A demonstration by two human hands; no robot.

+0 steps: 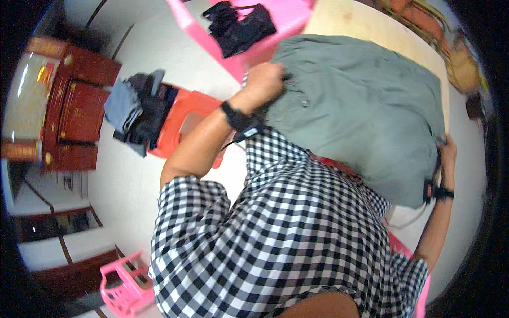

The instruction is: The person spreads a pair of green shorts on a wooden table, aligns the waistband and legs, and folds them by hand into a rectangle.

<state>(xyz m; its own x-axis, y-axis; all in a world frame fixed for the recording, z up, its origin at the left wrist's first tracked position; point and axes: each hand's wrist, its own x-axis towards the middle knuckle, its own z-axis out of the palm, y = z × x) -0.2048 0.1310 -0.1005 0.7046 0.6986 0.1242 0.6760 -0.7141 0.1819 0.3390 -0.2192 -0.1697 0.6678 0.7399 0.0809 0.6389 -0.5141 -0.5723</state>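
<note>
A large grey-green garment with a small round button is spread in front of me, over a pale wooden table top and hanging towards my lap. My left hand is closed on its left edge, slightly blurred. At the far right my right hand grips the garment's right edge, the fingertips partly hidden. Both wrists carry black straps with small devices and cables.
Folded dark and blue clothes lie on a red plastic stool to the left. A black garment rests on a pink plastic surface beyond. A pink plastic chair stands lower left, a dark red wooden cabinet farther left.
</note>
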